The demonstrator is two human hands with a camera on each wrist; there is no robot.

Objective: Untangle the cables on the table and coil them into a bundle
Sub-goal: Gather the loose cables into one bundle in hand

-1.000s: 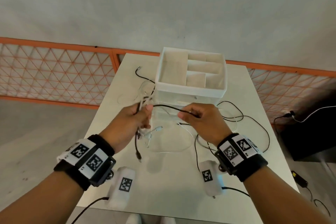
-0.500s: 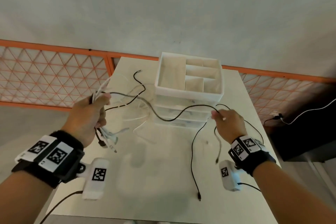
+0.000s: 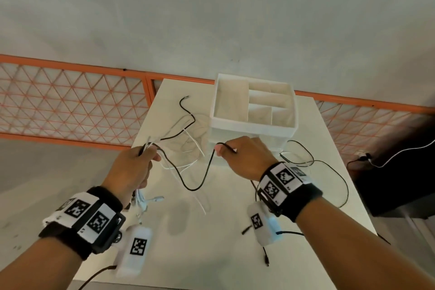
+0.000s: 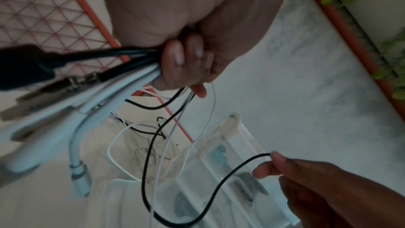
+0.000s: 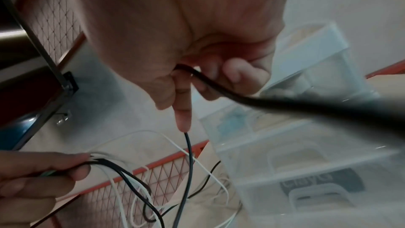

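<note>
My left hand (image 3: 138, 167) grips a bunch of black and white cables (image 4: 140, 68) in its fist above the white table (image 3: 211, 254); their plug ends hang below the fist (image 3: 143, 202). One black cable (image 3: 190, 186) sags in a loop from that fist to my right hand (image 3: 240, 155), which pinches it between thumb and fingers (image 5: 186, 79). More white cables (image 3: 188, 146) trail from the left fist onto the table. Another black cable (image 3: 186, 110) runs toward the table's far left.
A white compartment tray (image 3: 254, 125) sits on clear plastic drawers at the table's back middle. A loose black cable (image 3: 329, 167) loops on the right of the table. An orange mesh fence (image 3: 70, 106) runs behind. A dark box (image 3: 400, 172) stands to the right.
My hands had spread wide apart, stretching the black cable; now they have come back together, so the cable hangs in a slack loop. The right hand slid along it toward the left.
</note>
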